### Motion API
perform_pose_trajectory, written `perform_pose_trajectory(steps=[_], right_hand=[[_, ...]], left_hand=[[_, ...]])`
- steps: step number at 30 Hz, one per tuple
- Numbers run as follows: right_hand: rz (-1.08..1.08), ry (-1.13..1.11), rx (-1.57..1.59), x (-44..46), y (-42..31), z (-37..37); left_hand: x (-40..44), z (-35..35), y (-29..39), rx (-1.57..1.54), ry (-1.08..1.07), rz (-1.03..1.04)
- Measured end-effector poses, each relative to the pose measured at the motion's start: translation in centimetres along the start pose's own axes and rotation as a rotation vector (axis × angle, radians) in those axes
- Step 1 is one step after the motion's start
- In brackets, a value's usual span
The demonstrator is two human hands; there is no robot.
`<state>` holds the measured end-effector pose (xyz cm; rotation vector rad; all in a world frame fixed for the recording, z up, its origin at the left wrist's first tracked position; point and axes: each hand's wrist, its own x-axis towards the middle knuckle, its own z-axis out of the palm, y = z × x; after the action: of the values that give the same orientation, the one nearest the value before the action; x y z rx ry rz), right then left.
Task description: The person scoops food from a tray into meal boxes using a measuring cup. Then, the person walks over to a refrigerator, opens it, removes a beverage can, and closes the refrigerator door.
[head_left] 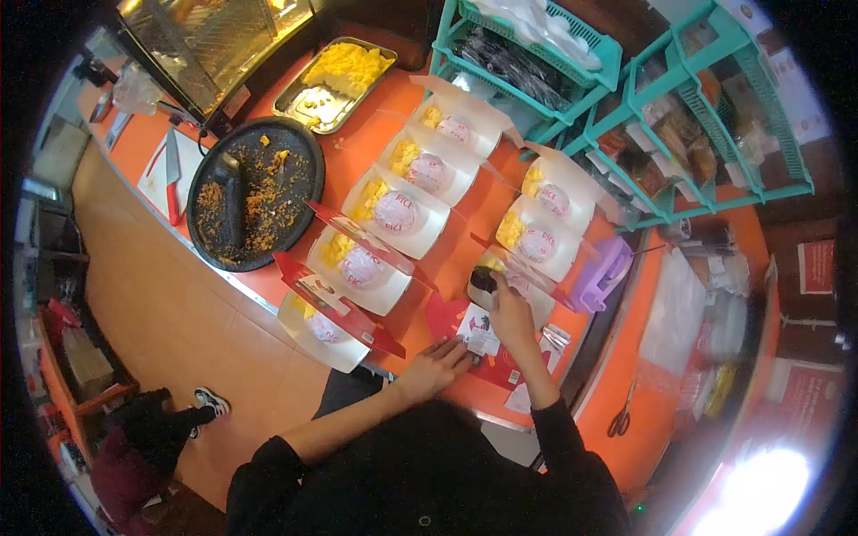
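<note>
At the table's (pixel 357 154) near edge, the left hand (pixel 435 365) touches a white card (pixel 478 334) beside the right hand (pixel 512 317), though I can't tell either grip's state.

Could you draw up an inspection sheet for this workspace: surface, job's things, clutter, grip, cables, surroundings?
Surface: orange counter, crowded.
Job's things: two rows of open boxes, with yellow food and wrapped items printed in pink; white printed card between the hands.
Clutter: dark round dish with brown crumbs and pestle; knife; metal tray of yellow food; scissors.
Grip: left hand at the card's near edge; right hand by a dark-topped item, hold unclear.
Cables: none clearly made out.
Surroundings: teal racks beyond; another person on the left; glare at lower right.
</note>
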<state>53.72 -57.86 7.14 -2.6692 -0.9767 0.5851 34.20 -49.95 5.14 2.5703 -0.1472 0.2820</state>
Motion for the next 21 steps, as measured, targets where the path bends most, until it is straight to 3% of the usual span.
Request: perform_pose_trajectory(steps=[3, 5, 9, 13, 16, 21], right_hand=[[0.046, -0.032, 0.128, -0.3, -0.1, -1.8], [-0.017, 0.180, 0.158, 0.3, 1.0, -0.6], [0.028, 0.056, 0.079, 0.6, 0.1, 0.4], [0.098, 0.160, 0.181, -0.3, -0.4, -1.8], [0.123, 0.022, 0.134, -0.9, -0.5, -0.4], [0.130, 0.090, 0.192, -1.4, -1.5, -1.3]], left_hand=[[-0.1, -0.2, 0.1, 0.000, -0.001, -0.002], [0.1, -0.2, 0.0, -0.009, -0.007, -0.010], [0.2, -0.2, -0.2, 0.005, -0.064, -0.006], [0.1, -0.1, -0.3, -0.033, -0.019, -0.013], [0.4, -0.8, -0.1, -0.039, -0.046, -0.017], [0.6, -1.1, -0.2, -0.032, -0.015, -0.007]])
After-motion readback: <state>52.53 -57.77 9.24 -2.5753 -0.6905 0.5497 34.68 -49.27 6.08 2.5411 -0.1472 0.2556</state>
